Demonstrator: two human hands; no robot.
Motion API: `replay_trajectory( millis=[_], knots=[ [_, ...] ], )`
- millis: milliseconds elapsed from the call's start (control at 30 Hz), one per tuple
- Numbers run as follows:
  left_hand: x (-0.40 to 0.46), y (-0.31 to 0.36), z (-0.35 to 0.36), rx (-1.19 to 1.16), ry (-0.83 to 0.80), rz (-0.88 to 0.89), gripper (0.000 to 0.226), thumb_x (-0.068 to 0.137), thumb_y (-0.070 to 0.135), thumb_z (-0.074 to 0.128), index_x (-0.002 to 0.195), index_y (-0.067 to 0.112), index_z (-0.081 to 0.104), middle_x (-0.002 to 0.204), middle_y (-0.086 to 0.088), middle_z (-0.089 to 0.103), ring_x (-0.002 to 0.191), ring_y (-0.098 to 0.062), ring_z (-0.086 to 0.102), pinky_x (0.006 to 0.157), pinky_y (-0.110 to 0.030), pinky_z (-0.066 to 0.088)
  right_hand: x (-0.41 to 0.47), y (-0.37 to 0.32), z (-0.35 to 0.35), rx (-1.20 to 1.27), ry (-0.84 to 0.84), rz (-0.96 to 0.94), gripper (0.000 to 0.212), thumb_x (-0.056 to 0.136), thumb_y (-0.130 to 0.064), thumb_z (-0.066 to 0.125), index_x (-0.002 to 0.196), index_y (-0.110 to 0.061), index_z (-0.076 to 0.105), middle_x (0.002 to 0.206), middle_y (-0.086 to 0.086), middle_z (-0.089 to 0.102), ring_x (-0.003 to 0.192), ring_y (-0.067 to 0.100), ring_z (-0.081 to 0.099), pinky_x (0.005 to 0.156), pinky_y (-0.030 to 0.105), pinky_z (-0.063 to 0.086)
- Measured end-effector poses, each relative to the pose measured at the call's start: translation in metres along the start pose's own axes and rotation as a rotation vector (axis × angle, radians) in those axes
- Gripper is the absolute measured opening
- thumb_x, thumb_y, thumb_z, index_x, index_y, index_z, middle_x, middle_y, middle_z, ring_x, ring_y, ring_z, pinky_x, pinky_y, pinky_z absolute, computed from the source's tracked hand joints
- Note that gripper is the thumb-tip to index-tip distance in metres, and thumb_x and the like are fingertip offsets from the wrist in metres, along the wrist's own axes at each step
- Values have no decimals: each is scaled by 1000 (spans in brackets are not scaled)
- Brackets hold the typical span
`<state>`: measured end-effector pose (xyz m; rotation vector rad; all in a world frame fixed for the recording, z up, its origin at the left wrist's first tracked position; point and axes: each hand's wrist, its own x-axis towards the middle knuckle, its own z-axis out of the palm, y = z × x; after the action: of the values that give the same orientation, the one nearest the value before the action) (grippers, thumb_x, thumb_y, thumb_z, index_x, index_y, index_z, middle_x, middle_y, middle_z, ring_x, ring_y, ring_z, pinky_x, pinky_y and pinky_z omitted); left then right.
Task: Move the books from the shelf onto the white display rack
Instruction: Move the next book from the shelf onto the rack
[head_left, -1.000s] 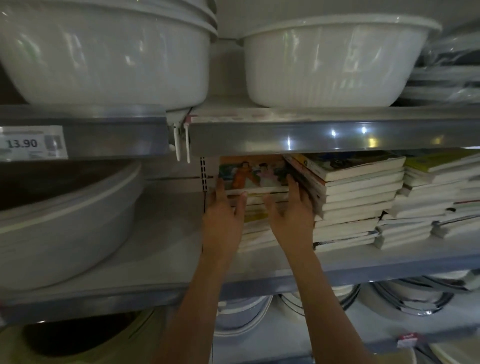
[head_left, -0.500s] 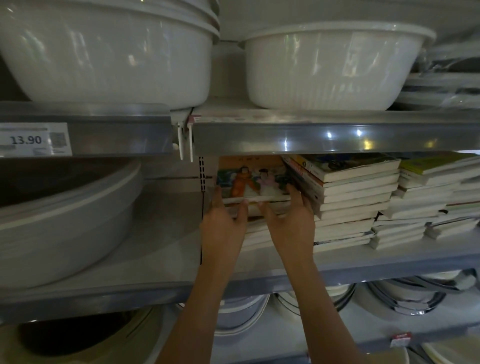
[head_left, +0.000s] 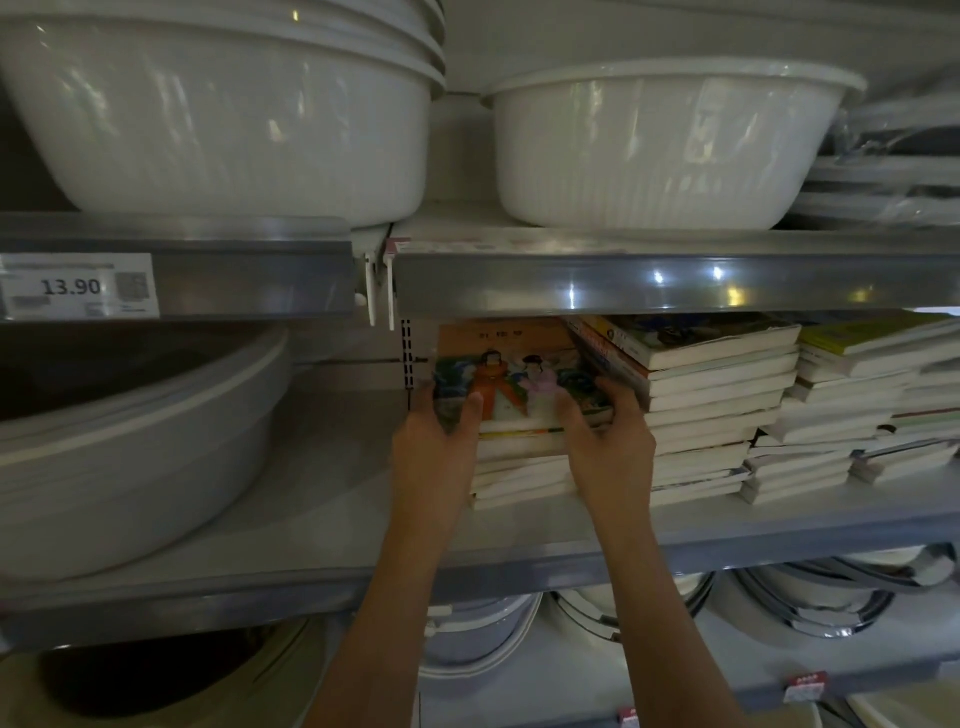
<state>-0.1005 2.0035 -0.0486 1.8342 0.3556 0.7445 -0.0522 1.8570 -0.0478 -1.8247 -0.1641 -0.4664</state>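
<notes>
Several stacks of paperback books lie flat on the middle shelf (head_left: 322, 525). On the leftmost stack (head_left: 519, 467) the top book (head_left: 511, 374) has an orange cover with painted figures and is tilted up at its front. My left hand (head_left: 436, 441) grips that book's left front corner, thumb on the cover. My right hand (head_left: 608, 441) grips its right front corner, beside the taller middle stack (head_left: 717, 400). A third stack (head_left: 862, 410) stands further right. The white display rack is not in view.
Large white plastic basins (head_left: 660, 150) sit on the shelf above, and its metal edge (head_left: 675, 283) hangs just over the books. Another basin (head_left: 130, 447) fills the left of the middle shelf. More basins and lids are below. A price tag (head_left: 78, 286) reads 13.90.
Both hands have closed on the front corners of the top book, and the book has tipped up and slid toward me off the leftmost stack.
</notes>
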Motion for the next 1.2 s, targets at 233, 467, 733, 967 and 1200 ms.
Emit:
replay_trajectory(
  millis=[233, 467, 733, 967, 1200],
  knots=[
    [-6, -10, -3, 50, -42, 48, 50, 97, 42, 59, 142, 21, 49, 104, 6, 66, 77, 5, 57, 59, -2, 43, -7, 2, -3, -24, -87, 2, 53, 96, -26, 63, 145, -16, 46, 137, 0, 55, 118, 15, 54, 93, 24, 45],
    [-23, -22, -11, 47, -69, 101, 60, 95, 43, 60, 149, 26, 39, 122, 4, 65, 101, -11, 64, 82, -25, 51, -17, 16, -9, 128, -133, 118, 49, 85, -5, 72, 123, -21, 46, 121, 0, 57, 102, 7, 58, 79, 17, 49],
    [-30, -21, -16, -173, -105, 47, 45, 92, 22, 70, 134, 26, 53, 115, 12, 67, 101, 3, 64, 76, -7, 49, -19, 4, -9, 205, -211, 64, 41, 81, -32, 79, 118, -36, 60, 115, -15, 66, 105, 2, 64, 92, 35, 55],
    [-44, -33, -24, -169, -106, 114, 55, 94, 27, 67, 144, 29, 45, 126, 8, 64, 110, -1, 63, 92, -28, 56, -45, 12, -6, 135, -133, -38, 53, 90, -25, 70, 139, -25, 50, 126, -10, 63, 110, -6, 60, 92, 20, 53],
    [-62, -45, -40, -165, -155, 155, 69, 92, 38, 61, 153, 27, 33, 142, 4, 54, 122, 0, 55, 92, -11, 49, -82, 7, -6, 145, -80, -102, 62, 90, -19, 68, 142, -32, 38, 133, -21, 51, 111, -24, 49, 83, 0, 42]
  ],
)
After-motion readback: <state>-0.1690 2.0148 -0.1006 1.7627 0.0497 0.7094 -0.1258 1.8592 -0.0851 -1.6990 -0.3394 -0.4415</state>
